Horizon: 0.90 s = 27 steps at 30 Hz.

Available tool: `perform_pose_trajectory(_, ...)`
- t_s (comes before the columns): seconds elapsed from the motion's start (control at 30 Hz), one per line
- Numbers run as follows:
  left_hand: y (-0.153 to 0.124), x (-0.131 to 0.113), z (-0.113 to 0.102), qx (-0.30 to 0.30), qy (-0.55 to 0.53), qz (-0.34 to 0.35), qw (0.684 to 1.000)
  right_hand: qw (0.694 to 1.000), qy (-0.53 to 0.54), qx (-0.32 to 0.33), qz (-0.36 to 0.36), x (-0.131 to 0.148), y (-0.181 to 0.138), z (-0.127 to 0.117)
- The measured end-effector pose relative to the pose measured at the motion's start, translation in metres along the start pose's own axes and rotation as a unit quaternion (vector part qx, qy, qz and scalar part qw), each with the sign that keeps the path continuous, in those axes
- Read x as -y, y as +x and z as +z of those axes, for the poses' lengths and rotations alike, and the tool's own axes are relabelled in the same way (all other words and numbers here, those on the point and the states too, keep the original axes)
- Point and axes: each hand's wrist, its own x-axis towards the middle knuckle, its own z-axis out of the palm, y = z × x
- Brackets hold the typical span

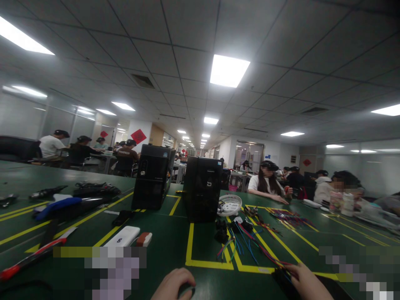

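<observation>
My left hand [173,285] sits at the bottom edge on the green table [168,233], fingers curled over a small dark object I cannot name. At the bottom right, my right hand [308,281] is pinched on a bundle of red and blue wires [250,243] that trails up across the yellow-taped square. A dark connector block [221,231] lies at the far end of the wires. Two black computer cases [153,177] [202,187] stand upright beyond them.
A white round basket [230,204] lies by the right case. White box [122,236], red-handled tool [29,258] and dark tools [93,189] lie left. More coloured wires [286,216] lie right. People sit at the table's far right and at desks behind.
</observation>
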Motion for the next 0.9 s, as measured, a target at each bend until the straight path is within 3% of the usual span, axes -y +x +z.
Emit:
perform_pose_trajectory(0.17, -0.001, -0.008, -0.003, 0.001, 0.001, -0.008, 1.0, 1.0, 0.005, 0.001, -0.003, 0.003, 0.001, 0.003)
perform_pose_trajectory(0.3, -0.001, -0.009, -0.004, 0.004, 0.002, -0.014, 1.0, 1.0, -0.001, 0.025, -0.004, 0.021, -0.007, -0.002)
perform_pose_trajectory(0.47, -0.003, -0.009, -0.007, 0.007, -0.004, -0.021, 1.0, 0.989, 0.059, 0.052, -0.127, 0.079, -0.023, 0.005)
perform_pose_trajectory(0.67, 0.0, -0.009, -0.005, 0.068, -0.06, 0.017, 0.996, 0.949, 0.101, 0.072, -0.29, 0.165, -0.04, 0.044)
perform_pose_trajectory(0.77, 0.005, -0.008, 0.004, 0.085, -0.062, 0.016, 0.994, 0.949, 0.062, 0.06, -0.303, 0.188, -0.044, 0.065)
perform_pose_trajectory(0.9, 0.007, -0.012, 0.009, 0.104, -0.061, 0.033, 0.992, 0.958, 0.038, 0.033, -0.281, 0.191, -0.044, 0.077)
